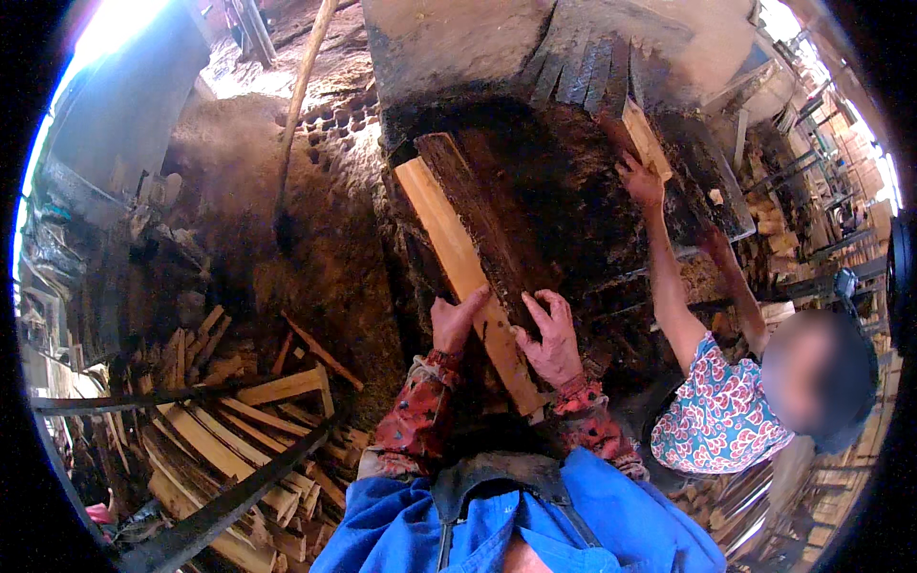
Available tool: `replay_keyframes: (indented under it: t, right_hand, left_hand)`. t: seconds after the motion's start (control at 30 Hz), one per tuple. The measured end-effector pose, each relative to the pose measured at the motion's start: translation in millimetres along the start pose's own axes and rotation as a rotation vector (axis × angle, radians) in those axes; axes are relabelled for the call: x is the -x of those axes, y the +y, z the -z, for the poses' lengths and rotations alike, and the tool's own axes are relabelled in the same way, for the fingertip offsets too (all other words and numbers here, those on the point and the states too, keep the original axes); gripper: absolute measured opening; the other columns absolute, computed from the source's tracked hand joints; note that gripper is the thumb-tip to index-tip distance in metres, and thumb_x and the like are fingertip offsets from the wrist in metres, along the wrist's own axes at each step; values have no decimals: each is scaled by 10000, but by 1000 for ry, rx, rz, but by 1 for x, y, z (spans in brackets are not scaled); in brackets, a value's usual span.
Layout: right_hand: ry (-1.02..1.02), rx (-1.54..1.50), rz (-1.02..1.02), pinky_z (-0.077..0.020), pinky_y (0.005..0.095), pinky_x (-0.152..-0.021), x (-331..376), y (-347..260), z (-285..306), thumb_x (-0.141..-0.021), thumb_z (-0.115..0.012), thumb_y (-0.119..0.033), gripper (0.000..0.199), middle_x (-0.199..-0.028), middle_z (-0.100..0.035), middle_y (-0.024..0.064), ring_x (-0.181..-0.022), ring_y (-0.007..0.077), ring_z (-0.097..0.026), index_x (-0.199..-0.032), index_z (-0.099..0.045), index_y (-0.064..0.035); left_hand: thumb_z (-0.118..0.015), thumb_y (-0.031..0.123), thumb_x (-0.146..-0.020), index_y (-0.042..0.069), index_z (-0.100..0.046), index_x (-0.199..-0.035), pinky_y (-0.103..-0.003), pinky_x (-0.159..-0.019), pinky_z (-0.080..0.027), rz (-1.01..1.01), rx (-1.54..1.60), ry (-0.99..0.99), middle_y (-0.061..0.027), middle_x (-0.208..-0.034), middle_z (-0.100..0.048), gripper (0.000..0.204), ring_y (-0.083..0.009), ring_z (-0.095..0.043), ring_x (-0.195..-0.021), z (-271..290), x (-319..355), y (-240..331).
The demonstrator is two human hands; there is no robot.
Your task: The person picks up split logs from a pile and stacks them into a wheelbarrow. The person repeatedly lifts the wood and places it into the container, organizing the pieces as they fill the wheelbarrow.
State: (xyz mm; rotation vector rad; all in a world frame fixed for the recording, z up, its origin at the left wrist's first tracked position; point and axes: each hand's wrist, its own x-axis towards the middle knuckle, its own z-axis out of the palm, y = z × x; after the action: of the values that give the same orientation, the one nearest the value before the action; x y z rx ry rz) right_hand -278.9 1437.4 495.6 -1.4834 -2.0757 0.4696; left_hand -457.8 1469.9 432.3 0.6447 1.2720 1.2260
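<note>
My left hand (pixel 453 321) and my right hand (pixel 551 336) both grip a long wooden slab (pixel 460 229), pale on its cut face with dark bark along its right side. The slab points up and away from me into a dark, sooty opening (pixel 564 181). My sleeves are red and patterned, over blue clothing. At my right a person in a flowered top reaches up, one hand (pixel 638 180) on a smaller pale wood piece (pixel 644 138) at the opening's upper right.
A heap of split wood pieces (pixel 239 420) lies at my lower left, crossed by a dark metal bar (pixel 229 501). A long wooden pole (pixel 301 95) leans over a brown earth mound. Stacked timber (pixel 774 229) sits at the right.
</note>
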Motion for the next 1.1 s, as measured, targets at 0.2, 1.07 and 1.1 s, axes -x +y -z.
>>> replay_keyframes:
  t: [0.2,1.07,1.1]
  right_hand:
    - [20,40,8,-383,454,-1011,-6,4,6,-760,-721,-167,550,-1240,-471,193,-1170,375,-446,-1259,-545,-18]
    - [2,-40,-19,-383,444,-1020,-13,45,-12,-767,-725,-218,553,-1234,-474,188,-1176,372,-451,-1250,-534,-26]
    - [2,-42,-18,-382,445,-1020,-11,47,-14,-762,-734,-218,556,-1236,-475,188,-1176,374,-451,-1244,-538,-25]
  left_hand:
    - [-782,263,-789,-82,-682,-999,-300,-765,-528,52,-117,31,-106,-927,-702,416,-163,-668,-809,-12,-5,17]
    - [-774,230,-806,-79,-667,-1049,-304,-777,-515,85,-26,15,-110,-982,-689,407,-167,-659,-845,-15,-31,-22]
    - [-771,233,-809,-78,-667,-1048,-304,-778,-515,89,-26,16,-109,-981,-688,406,-167,-659,-843,-15,-32,-25]
